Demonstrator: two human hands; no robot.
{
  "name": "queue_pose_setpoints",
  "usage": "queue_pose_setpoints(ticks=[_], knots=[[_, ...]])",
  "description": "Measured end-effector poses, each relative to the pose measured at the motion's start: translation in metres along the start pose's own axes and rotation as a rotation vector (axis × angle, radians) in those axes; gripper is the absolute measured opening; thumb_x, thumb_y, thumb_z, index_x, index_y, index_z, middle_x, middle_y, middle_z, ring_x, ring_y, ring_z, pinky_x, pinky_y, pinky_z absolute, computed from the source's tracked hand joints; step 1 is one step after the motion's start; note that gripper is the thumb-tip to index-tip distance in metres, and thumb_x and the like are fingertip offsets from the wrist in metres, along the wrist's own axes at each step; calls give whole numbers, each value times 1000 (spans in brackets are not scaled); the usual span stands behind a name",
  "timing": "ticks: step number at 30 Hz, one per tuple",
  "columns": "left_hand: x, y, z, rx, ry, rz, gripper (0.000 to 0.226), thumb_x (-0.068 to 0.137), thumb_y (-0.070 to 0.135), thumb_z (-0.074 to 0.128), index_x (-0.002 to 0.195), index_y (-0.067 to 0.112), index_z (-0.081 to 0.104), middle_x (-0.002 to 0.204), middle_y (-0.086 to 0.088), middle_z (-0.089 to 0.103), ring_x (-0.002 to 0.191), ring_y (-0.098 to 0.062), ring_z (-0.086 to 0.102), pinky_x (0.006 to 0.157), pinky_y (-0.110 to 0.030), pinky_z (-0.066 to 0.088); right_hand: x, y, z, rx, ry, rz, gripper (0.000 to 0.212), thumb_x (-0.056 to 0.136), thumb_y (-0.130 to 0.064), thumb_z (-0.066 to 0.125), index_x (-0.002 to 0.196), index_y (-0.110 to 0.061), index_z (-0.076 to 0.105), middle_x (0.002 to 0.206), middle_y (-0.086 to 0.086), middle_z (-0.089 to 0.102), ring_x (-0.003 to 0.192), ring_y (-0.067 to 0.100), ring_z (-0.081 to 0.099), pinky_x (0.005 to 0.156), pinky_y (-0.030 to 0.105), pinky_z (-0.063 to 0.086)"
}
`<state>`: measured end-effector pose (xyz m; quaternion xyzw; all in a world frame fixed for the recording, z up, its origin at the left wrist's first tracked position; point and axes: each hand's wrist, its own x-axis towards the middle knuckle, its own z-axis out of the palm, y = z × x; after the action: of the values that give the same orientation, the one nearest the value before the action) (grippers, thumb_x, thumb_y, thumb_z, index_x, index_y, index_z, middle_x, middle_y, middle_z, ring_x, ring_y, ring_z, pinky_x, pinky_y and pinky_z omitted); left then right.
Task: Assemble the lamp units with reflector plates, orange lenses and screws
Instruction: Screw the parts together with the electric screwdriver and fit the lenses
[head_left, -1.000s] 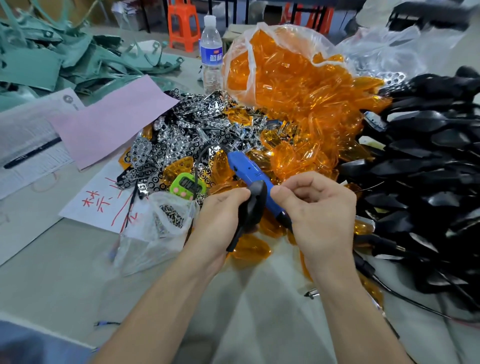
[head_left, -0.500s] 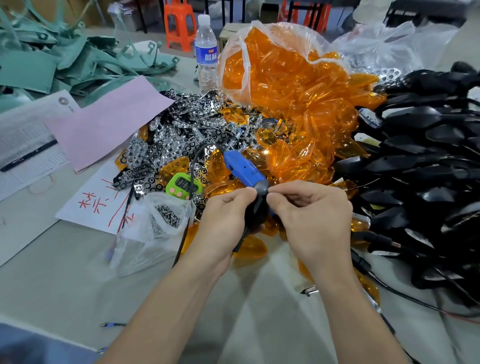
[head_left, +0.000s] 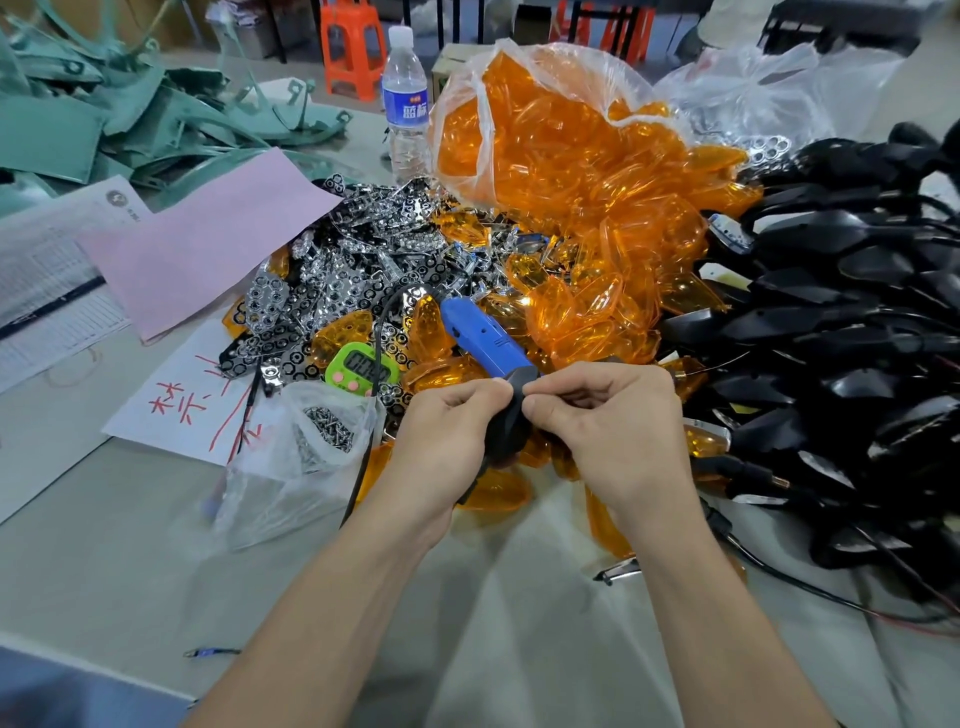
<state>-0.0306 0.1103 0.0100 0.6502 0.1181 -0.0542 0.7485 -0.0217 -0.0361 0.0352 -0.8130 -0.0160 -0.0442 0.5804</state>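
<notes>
Left hand (head_left: 447, 441) and right hand (head_left: 613, 431) have drawn together, fingers (head_left: 550, 402) pinching the black plastic lamp housing (head_left: 506, 434); blue electric screwdriver (head_left: 483, 338) at twelve o'clock waits, suggesting screwing comes next.

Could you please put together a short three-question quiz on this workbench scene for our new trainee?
1. True or false: the left hand grips a black lamp housing.
2. What lies just left of that hand? A) water bottle B) bag of screws C) pink paper
3. Fill in: the big clear bag holds ___ lenses.
Key: 1 true; 2 B; 3 orange.
</notes>
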Motion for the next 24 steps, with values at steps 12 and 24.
queue_pose_setpoints(ticks=[12,24], knots=[[-3,0,4,-66,-51,-65,28,104,28,60,92,19,84,82,-3,75,72,-12,69,65,-29,58,-1,1,0,-16,-21,0,20,78,-7,84,78,-27,83,75,-10,76,80,12,73,78,39,63],[1,0,-1,21,-42,-28,26,101,26,63,87,19,84,86,-8,74,72,-17,68,65,-33,61,7,-8,-8,-294,-12,23,17,69,-23,92,66,-31,77,62,-17,70,65,-3,67,53,13,54]])
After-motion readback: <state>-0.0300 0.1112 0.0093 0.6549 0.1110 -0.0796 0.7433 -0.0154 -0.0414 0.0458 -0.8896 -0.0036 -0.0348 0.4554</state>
